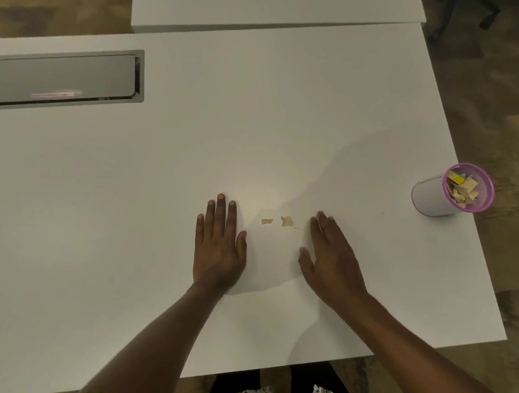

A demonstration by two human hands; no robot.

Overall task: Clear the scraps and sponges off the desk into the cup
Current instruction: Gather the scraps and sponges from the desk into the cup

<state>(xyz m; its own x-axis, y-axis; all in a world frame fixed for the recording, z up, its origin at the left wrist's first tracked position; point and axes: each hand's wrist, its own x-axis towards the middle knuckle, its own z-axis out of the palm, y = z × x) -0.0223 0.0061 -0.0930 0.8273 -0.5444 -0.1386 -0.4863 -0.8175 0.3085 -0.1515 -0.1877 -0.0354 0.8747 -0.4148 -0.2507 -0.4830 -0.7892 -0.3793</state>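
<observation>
On the white worktop (99, 207), two tan scraps (277, 221) are lying between left hand (218, 249) and right hand (331, 255), fingers released flat, holding nothing; cup (451, 189) is standing far right, holding scraps.

I see right hand (330, 262) fingertips (321, 216) blurred; can't tell if touching desk (277, 118). Speck (383, 213) right of it too small to name. Far up-left of left hand (219, 248), hatch (53, 78) cut by frame edge, label (53, 94) unreadable.

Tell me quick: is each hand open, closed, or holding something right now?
Left hand: open, palm down, holding nothing.
Right hand: open, fingers straight, holding nothing.
</observation>
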